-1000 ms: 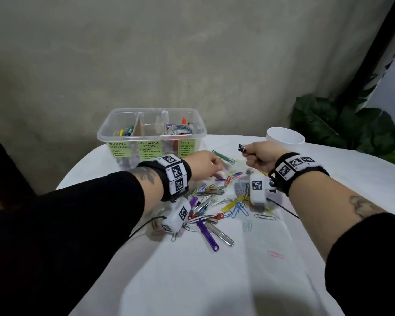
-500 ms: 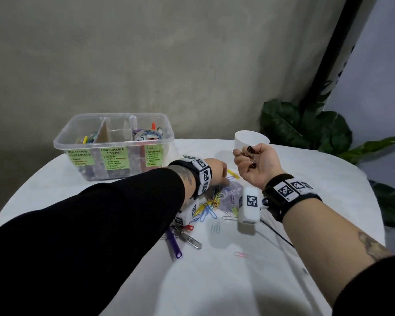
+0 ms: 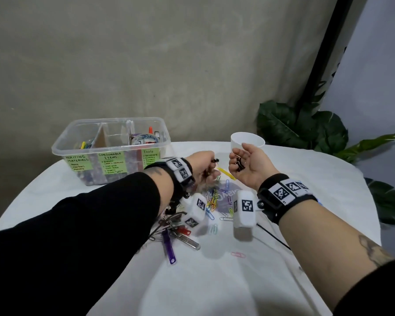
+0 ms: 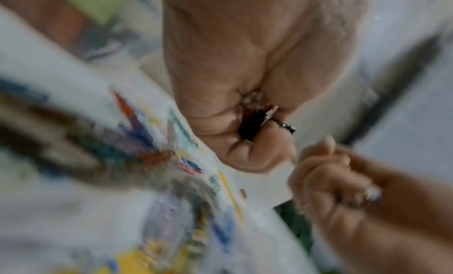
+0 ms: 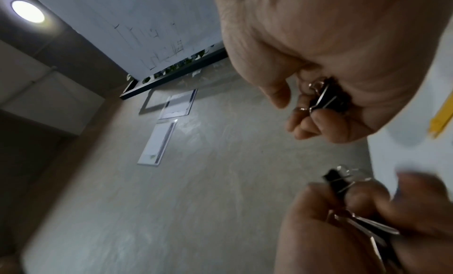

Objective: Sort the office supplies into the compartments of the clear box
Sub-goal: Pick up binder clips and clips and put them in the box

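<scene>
The clear box (image 3: 62,148) with green labels stands at the back left of the table. Its compartments hold pens and tape. My left hand (image 3: 209,166) is curled and grips black binder clips (image 4: 252,123), one of which sticks out toward the right hand. My right hand (image 3: 237,160) is turned palm up just beside it, its fingers curled round several black binder clips (image 3: 239,164). In the right wrist view those binder clips (image 5: 326,100) show in the curled fingers, and the left hand (image 5: 343,210) below pinches another clip (image 5: 335,178).
A pile of coloured paper clips (image 3: 214,198) and larger metal and purple clips (image 3: 169,247) lies under my wrists. A white cup (image 3: 248,139) stands behind the right hand. One pink paper clip (image 3: 237,254) lies nearer me. A leafy plant (image 3: 306,126) is right of the table.
My right hand has turned palm up with its binder clips. My left hand has risen from the pile with clips and come close to the right hand. The head view has swung right.
</scene>
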The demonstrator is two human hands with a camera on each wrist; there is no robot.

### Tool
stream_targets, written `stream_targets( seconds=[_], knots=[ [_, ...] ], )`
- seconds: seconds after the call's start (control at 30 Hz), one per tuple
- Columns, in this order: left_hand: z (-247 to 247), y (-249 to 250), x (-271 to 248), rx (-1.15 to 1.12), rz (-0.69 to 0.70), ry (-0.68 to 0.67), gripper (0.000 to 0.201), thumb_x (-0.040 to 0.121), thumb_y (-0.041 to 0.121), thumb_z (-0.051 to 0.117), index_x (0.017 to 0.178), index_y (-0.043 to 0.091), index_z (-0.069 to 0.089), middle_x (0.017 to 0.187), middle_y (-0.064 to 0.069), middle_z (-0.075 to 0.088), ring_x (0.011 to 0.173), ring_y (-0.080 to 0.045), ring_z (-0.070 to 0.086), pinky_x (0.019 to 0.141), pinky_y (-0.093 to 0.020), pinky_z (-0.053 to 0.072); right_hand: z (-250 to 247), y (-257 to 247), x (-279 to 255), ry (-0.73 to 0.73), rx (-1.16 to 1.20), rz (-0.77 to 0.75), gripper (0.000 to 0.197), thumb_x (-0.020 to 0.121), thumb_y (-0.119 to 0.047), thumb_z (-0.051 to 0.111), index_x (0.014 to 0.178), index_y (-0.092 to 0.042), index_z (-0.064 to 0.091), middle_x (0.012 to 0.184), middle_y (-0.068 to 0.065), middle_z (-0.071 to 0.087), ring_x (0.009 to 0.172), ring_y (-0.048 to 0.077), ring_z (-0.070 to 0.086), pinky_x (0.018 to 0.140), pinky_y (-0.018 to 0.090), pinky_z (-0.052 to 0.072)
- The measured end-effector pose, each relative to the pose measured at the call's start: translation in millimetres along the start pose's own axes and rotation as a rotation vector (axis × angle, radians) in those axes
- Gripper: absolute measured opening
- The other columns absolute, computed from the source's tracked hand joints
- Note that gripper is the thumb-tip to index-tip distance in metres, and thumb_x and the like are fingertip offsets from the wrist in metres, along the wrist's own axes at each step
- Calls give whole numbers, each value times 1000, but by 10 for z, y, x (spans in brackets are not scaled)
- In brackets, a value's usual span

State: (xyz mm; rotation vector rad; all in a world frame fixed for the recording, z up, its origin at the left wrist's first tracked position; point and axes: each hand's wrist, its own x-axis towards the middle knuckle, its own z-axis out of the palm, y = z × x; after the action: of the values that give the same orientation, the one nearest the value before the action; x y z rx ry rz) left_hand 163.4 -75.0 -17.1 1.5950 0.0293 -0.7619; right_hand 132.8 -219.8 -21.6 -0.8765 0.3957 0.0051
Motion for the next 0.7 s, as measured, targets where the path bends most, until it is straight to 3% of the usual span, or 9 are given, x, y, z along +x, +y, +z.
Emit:
stream_targets(
  seconds=[0.07,0.1,0.17,0.3,0.37,0.43,0.5,0.6,0.7],
  knots=[
    [-122,-11,-55,-419,-35,-90,32,91,16,31,60,11,40,67,-19,66,79,-31,65,68,-35,58,176,0,-91,-42,26,-54,39,99,-35,46,72,-7,52,67,9,49,55,17,40,52,24,29],
    [-170,-16,-121,-571,-24,-130,31,90,13,30,61,10,40,76,-24,65,86,-38,65,79,-42,57,284,11,-140,-76,21,-76,42,99,-38,46,69,-8,50,66,9,48,55,18,40,53,25,29],
    [-271,-44,-249,-757,1,-143,21,86,8,32,68,7,43,84,-26,62,89,-42,64,85,-49,54,515,54,-233,-163,-44,-115,47,98,-43,45,65,-10,47,64,8,47,56,19,40,53,27,30],
    [-478,-145,-417,-790,-2,-87,19,87,6,33,88,-1,50,87,-23,61,86,-38,65,59,-48,60,896,233,-365,-360,-248,-187,54,98,-49,41,62,-10,50,65,9,49,60,21,47,62,32,36],
    [-616,-139,-532,-779,-29,-69,24,92,15,36,95,-2,53,84,-19,60,79,-33,65,55,-46,60,1044,323,-427,-460,-311,-202,56,99,-48,40,62,-7,53,68,14,54,63,23,52,68,34,41],
    [-770,-102,-648,-706,-36,-54,31,97,29,41,88,2,55,75,-13,59,66,-26,63,45,-31,58,1192,384,-447,-477,-323,-242,54,100,-44,40,65,-6,55,72,17,58,68,25,57,74,34,45],
    [-932,-24,-759,-590,-29,-65,33,97,34,47,74,11,52,60,-3,52,48,-13,56,30,-13,38,1332,424,-401,-370,-364,-372,44,100,-31,45,65,-7,56,69,15,61,69,25,60,73,33,45],
    [-1199,148,-858,-468,141,27,33,98,30,50,68,18,47,52,5,47,36,-2,44,26,-9,18,1430,529,-278,-236,-761,-657,19,93,-6,53,77,-10,61,80,9,65,76,18,59,74,28,44],
    [-1505,291,-848,-131,447,393,33,99,33,52,69,19,47,60,2,48,40,-6,47,31,-12,23,1420,722,-223,-379,-1296,-741,18,95,-9,54,108,-13,66,112,1,68,104,14,60,95,28,44]
  ],
)
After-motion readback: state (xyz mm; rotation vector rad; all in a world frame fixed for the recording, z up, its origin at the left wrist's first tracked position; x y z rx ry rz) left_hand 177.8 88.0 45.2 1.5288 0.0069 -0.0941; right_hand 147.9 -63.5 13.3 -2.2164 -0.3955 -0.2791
